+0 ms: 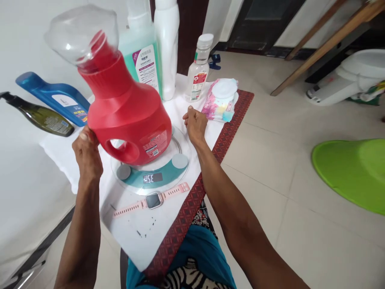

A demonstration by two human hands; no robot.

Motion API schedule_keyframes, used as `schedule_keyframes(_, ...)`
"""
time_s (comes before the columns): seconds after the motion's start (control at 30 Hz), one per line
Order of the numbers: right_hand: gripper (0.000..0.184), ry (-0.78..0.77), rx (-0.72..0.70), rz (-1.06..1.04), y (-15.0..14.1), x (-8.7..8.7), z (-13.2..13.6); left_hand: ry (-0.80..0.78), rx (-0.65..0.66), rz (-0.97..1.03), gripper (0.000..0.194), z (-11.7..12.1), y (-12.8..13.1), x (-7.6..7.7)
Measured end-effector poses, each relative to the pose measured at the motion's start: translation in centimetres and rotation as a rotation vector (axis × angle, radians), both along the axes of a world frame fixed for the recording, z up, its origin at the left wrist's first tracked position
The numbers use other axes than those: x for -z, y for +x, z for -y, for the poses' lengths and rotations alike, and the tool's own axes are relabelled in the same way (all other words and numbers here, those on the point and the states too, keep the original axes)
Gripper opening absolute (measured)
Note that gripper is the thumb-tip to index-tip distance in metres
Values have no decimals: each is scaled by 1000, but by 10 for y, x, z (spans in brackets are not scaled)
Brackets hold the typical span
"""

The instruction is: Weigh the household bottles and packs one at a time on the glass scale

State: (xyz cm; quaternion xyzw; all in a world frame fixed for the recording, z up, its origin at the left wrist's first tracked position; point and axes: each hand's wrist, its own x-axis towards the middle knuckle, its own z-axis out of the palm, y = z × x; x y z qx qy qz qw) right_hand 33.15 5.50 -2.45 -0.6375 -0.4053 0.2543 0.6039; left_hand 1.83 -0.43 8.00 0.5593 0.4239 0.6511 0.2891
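Note:
A big red detergent jug (pixel 126 108) with a clear cap (pixel 82 34) stands on a round glass scale (pixel 177 170) whose display (pixel 152 178) is lit. My left hand (pixel 87 154) sits at the jug's left side near its handle, fingers curled and touching it. My right hand (pixel 195 123) rests to the right of the jug on the white cloth (pixel 141 237), fingers curled in, holding nothing I can see. A pink-strapped smartwatch (pixel 153 200) lies flat just in front of the scale.
Behind the scale stand a green liquid bottle (pixel 142 52), a white bottle (pixel 167 44) and a small clear bottle (pixel 198 74). A wipes pack (pixel 221 100) lies right. A blue bottle (pixel 57 98) and dark bottle (pixel 39 116) lie left. A green mat (pixel 351 170) covers the tiled floor.

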Motion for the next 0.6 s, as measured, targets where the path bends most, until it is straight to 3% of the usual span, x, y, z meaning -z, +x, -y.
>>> schedule_keyframes(0.13,64,6,-10,27,0,4,1,-72,-219,31,81,-25,-33,37)
schedule_keyframes(0.27,61,2,-27,58,0,6,4,-273,-353,56,77,-26,-46,70)
schedule_keyframes(0.37,62,14,-43,99,0,7,5,-352,-352,119,74,-22,-48,74)
schedule_keyframes(0.6,68,0,-50,140,0,9,7,-360,-324,130,65,-20,-48,68)
